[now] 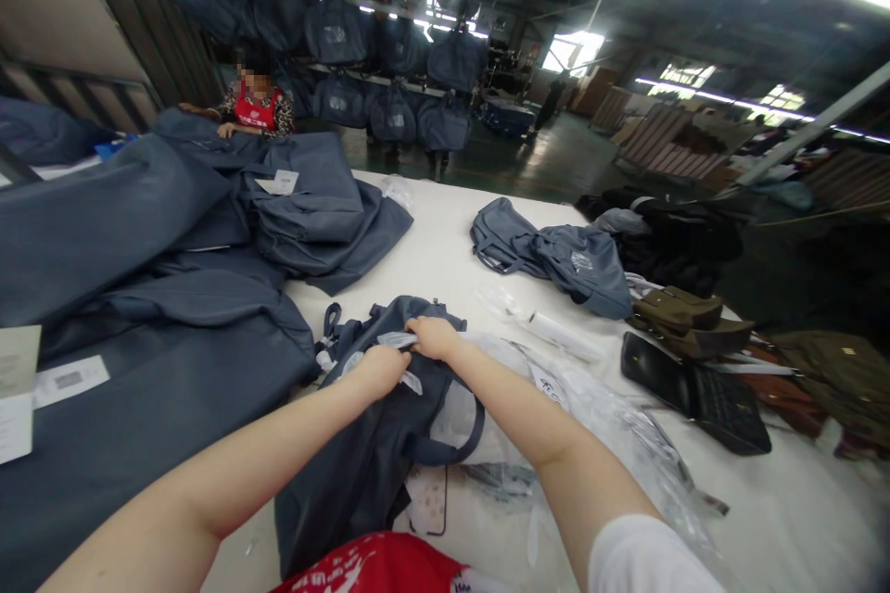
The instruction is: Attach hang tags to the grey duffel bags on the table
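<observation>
A blue-grey bag [362,463] lies on the table in front of me, its looped handle hanging toward the right. My left hand [384,372] is closed at the upper part of this bag, by its opening. Just beyond it and almost touching, my right hand [432,339] pinches the same edge. A whitish strip [395,340], perhaps plastic or lining, shows beside the fingers, and a small white tag [412,382] sticks out below them. What exactly lies between the fingertips is hidden. Under the bag's handle, a phone-like patterned object [426,498] is partly visible.
Large blue-grey bags [153,324] with paper tags are heaped on the left. Clear plastic bags [598,426] spread to my right. Farther off lie more blue-grey bags [584,264], a black bag [695,394] and olive bags [685,320]. A co-worker in a red apron [256,114] is across the table.
</observation>
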